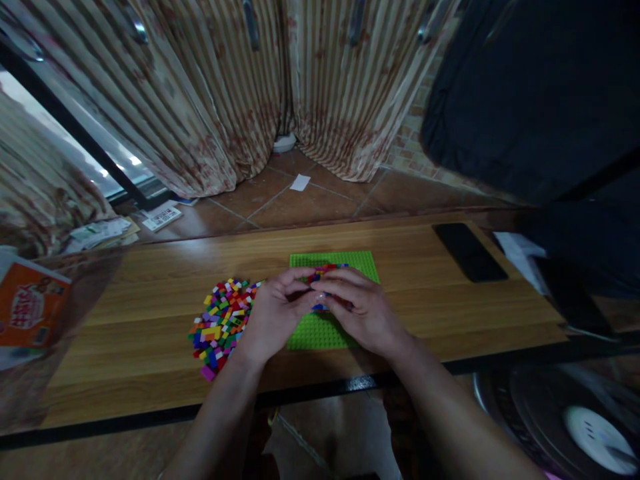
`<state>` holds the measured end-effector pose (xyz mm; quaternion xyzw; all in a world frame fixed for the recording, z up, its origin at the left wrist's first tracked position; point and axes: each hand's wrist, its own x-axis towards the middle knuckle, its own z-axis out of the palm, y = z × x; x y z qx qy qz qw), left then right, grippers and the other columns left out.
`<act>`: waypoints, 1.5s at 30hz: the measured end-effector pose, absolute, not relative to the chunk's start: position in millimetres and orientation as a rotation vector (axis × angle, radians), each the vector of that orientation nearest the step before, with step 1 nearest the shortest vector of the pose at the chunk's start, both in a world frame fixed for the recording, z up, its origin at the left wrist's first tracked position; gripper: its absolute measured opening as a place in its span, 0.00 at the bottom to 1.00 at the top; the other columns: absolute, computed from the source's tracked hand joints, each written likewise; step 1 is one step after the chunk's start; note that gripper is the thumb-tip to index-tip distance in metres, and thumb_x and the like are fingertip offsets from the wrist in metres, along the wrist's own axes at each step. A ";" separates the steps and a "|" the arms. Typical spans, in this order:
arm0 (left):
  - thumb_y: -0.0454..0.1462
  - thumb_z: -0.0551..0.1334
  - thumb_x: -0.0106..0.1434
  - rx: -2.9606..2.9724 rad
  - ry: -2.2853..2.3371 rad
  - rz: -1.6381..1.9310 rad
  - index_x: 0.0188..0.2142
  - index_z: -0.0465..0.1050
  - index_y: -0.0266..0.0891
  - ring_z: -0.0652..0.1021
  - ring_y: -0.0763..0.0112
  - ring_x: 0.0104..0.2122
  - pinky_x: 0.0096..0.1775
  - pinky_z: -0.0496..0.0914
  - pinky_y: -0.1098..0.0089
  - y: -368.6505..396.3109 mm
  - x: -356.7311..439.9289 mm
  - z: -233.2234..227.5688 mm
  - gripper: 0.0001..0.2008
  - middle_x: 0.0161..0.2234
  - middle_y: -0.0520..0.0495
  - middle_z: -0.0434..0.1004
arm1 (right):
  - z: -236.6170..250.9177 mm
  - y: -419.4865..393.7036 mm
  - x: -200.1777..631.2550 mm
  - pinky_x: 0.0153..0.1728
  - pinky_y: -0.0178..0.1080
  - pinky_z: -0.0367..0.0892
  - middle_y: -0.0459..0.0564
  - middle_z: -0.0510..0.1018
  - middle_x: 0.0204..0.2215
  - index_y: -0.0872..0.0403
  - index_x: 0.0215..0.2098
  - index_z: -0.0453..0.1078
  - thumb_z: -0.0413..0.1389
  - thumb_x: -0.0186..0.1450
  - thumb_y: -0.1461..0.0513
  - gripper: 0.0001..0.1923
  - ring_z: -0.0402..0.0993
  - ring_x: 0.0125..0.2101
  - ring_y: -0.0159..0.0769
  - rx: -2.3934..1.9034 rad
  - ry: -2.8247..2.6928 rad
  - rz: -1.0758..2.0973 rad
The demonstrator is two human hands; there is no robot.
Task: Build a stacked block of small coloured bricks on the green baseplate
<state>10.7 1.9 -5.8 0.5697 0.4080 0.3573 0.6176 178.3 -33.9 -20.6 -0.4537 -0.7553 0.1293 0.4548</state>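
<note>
A bright green studded baseplate (323, 333) lies on the wooden table. On it sits a low structure of coloured toy bricks (327, 269), mostly covered by my hands. My left hand (280, 307) reaches in from the left with bent fingers, its thumb and fingertips pressed against the bricks. From the right, my right hand (363, 308) curls over the same structure, and its fingertips meet those of the left. Any single brick between the fingers is hidden. Beside my left hand lies a loose heap of small multicoloured toy bricks (225, 320).
The wooden table (135, 320) has a dark front edge. A black phone (470, 252) rests at its right. An orange package (33, 303) stands beyond the left end. Striped curtains (215, 87) hang behind, and a round dark appliance (545, 407) is at lower right.
</note>
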 end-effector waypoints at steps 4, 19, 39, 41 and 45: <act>0.38 0.67 0.59 1.226 0.909 0.768 0.49 0.74 0.35 0.79 0.74 0.29 0.31 0.72 0.75 1.8 10.0 -2.9 0.18 0.33 0.48 0.83 | -21.3 -34.5 180.7 0.45 0.44 0.71 0.50 0.81 0.40 0.49 0.46 0.76 0.55 0.68 0.63 0.10 0.76 0.41 0.38 -1.157 -1.892 0.235; 0.36 0.71 0.53 1.053 0.945 0.757 0.41 0.76 0.35 0.78 0.75 0.28 0.31 0.71 0.75 4.2 7.3 0.5 0.16 0.30 0.49 0.82 | -21.4 -36.5 185.8 0.40 0.40 0.72 0.47 0.80 0.36 0.47 0.42 0.78 0.57 0.67 0.62 0.08 0.76 0.38 0.35 -1.203 -1.639 0.416; 0.39 0.62 0.60 1.380 0.938 0.330 0.42 0.78 0.39 0.75 0.76 0.24 0.29 0.70 0.73 2.6 -2.0 0.3 0.12 0.30 0.50 0.79 | -38.0 -50.1 175.0 0.55 0.56 0.62 0.52 0.73 0.52 0.49 0.29 0.76 0.60 0.58 0.65 0.05 0.68 0.54 0.47 -1.536 -1.427 0.432; 0.38 0.62 0.60 1.368 0.932 0.333 0.43 0.77 0.38 0.74 0.76 0.23 0.29 0.70 0.73 2.3 -1.3 0.2 0.12 0.29 0.50 0.79 | -37.6 -49.5 173.0 0.56 0.56 0.62 0.53 0.73 0.51 0.50 0.28 0.75 0.59 0.57 0.66 0.05 0.69 0.53 0.47 -1.538 -1.384 0.455; 0.37 0.62 0.60 1.344 0.944 0.344 0.43 0.77 0.37 0.74 0.77 0.23 0.28 0.70 0.74 1.5 0.0 0.3 0.12 0.28 0.50 0.79 | -38.5 -47.9 170.3 0.56 0.53 0.62 0.52 0.73 0.50 0.50 0.28 0.74 0.59 0.56 0.67 0.05 0.70 0.53 0.46 -1.506 -1.310 0.501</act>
